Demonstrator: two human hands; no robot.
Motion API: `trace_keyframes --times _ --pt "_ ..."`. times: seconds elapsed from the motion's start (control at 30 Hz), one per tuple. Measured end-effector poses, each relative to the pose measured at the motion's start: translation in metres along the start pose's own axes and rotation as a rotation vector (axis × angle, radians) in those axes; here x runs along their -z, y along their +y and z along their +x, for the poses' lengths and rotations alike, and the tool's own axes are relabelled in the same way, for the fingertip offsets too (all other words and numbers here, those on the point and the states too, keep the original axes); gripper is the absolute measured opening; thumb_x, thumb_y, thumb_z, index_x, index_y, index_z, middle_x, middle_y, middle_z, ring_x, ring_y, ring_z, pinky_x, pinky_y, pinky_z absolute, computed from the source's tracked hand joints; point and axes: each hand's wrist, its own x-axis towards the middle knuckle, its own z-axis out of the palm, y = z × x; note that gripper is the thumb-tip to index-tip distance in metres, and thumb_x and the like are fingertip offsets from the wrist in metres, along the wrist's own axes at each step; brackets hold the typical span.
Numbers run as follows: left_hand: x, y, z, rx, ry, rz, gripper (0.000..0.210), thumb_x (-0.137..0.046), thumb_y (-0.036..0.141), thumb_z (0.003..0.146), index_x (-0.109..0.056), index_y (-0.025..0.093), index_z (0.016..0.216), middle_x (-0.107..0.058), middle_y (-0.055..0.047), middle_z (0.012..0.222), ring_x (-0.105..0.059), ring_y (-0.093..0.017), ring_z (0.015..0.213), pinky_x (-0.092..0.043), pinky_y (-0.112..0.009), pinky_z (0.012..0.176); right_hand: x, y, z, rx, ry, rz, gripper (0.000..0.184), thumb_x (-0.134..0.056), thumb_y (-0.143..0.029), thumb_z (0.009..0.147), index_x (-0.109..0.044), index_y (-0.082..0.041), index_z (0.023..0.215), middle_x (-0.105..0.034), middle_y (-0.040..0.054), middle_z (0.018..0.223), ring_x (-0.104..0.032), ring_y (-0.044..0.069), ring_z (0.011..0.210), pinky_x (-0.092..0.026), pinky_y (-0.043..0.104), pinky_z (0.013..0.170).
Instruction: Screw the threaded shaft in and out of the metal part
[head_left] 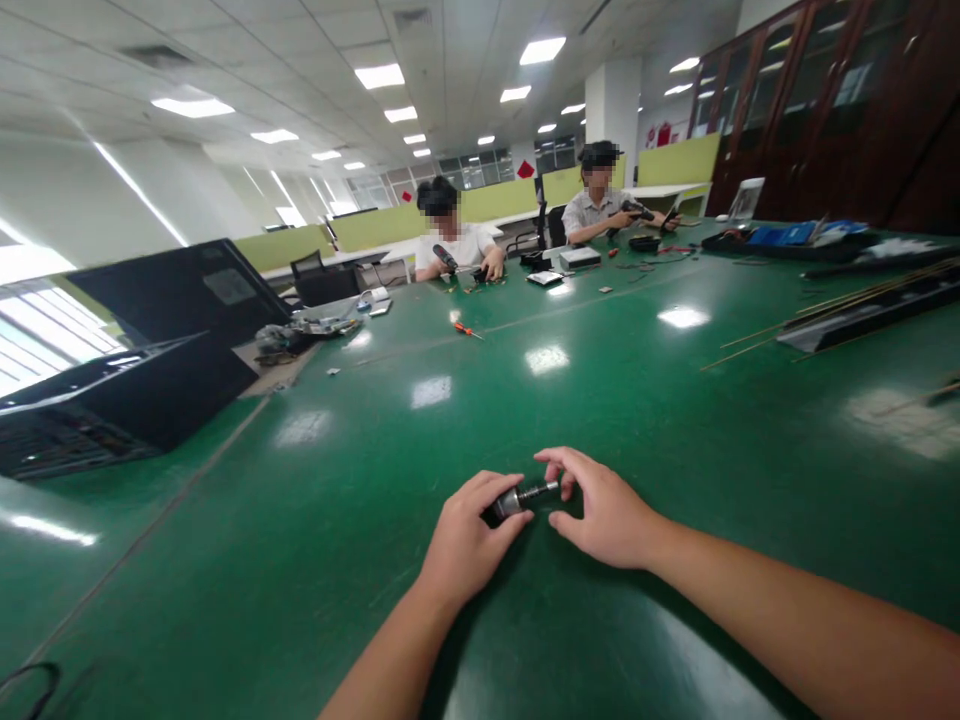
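A small dark-and-silver metal cylinder with a thin shaft [531, 494] is held just above or on the green table; what kind of part it is I cannot tell. My left hand [474, 535] wraps round its thick end, which the fingers partly hide. The thin shaft points right, toward my right hand [604, 508]. That hand has its thumb and fingers curved apart around the shaft's bright tip. Whether a fingertip touches the tip is hard to see.
Farther out on the green table [360, 430] lies an orange-handled screwdriver [466, 329]. Black computer cases [187, 290] stand at left. Thin rods and a dark metal channel [862, 320] lie at right. Two people [454, 240] work with tools across the table.
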Motion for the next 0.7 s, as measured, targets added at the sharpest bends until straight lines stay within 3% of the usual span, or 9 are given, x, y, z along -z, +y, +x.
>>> trace_keyframes --times 0.13,0.27,0.43,0.7 --pt "-0.0019 -0.0051 -0.0027 0.078 0.01 -0.043 0.043 -0.078 0.014 0.071 -0.065 0.023 0.112 -0.072 -0.004 0.104 -0.067 -0.021 0.093 -0.053 -0.036 0.086 -0.002 -0.0031 0.0004 -0.059 -0.046 -0.026 0.046 -0.066 -0.013 0.073 -0.058 -0.022 0.117 -0.062 0.0013 0.096 -0.057 0.015 0.079 -0.047 0.03 0.074" --pt "-0.002 -0.0045 -0.0008 0.081 0.005 -0.067 0.032 -0.077 0.013 0.071 -0.067 0.022 0.1 -0.073 -0.002 0.094 -0.068 -0.019 0.086 -0.054 -0.032 0.081 0.0 -0.0064 0.0008 -0.086 -0.09 -0.044 0.024 -0.068 -0.019 0.078 -0.067 -0.022 0.102 -0.064 0.0016 0.093 -0.059 0.016 0.079 -0.046 0.029 0.072" --pt "-0.0033 -0.0038 -0.0011 0.058 0.002 -0.081 0.024 -0.075 0.016 0.074 -0.067 0.022 0.095 -0.071 -0.001 0.089 -0.067 -0.018 0.082 -0.051 -0.03 0.075 0.0022 -0.0077 0.0006 -0.065 -0.104 -0.04 0.026 -0.068 -0.021 0.081 -0.068 -0.023 0.107 -0.066 0.0019 0.094 -0.06 0.016 0.079 -0.045 0.028 0.072" --pt "-0.0077 0.0019 -0.0035 0.012 0.015 -0.091 0.023 -0.074 0.017 0.074 -0.067 0.023 0.095 -0.071 0.0 0.089 -0.066 -0.017 0.083 -0.05 -0.029 0.074 0.0038 -0.0082 0.0016 0.011 -0.098 -0.043 0.012 -0.067 -0.021 0.084 -0.073 -0.022 0.095 -0.067 0.0018 0.09 -0.062 0.016 0.084 -0.045 0.029 0.075"
